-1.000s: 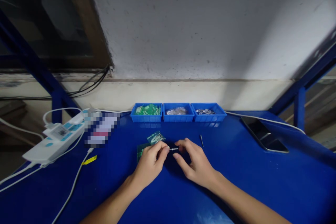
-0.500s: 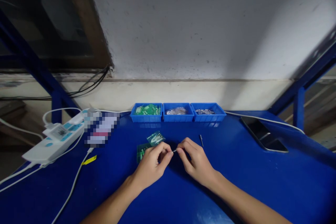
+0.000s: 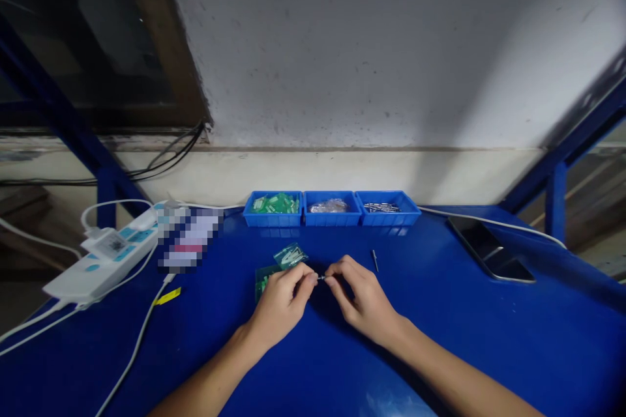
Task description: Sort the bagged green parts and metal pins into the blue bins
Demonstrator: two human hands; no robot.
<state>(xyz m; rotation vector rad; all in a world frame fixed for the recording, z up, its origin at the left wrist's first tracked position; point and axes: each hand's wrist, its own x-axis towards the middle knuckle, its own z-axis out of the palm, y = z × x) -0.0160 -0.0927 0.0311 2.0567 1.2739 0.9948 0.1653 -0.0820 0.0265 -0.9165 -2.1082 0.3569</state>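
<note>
Between the fingertips of my two hands is a small, thin metal piece (image 3: 321,278), too small to tell its exact kind. My left hand (image 3: 283,300) pinches one end of it, and my right hand (image 3: 362,296) pinches the other. Just beyond my left hand lies a clear bag with pale slim parts (image 3: 291,256). Partly hidden behind that hand is another clear bag with green parts (image 3: 262,281). A slim metal pin-like piece (image 3: 374,260) lies on the blue table beyond my right hand.
Three blue bins stand at the back: one with green pieces (image 3: 274,204), one with clear material (image 3: 335,206), one with metal pins (image 3: 384,208). A power strip (image 3: 105,254) with cables and a pixelated device (image 3: 190,241) are at left. A dark phone (image 3: 490,249) lies right.
My left fingertips have shifted slightly left, and a little more of the metal piece shows between the hands. The bags and the loose metal piece stay put.
</note>
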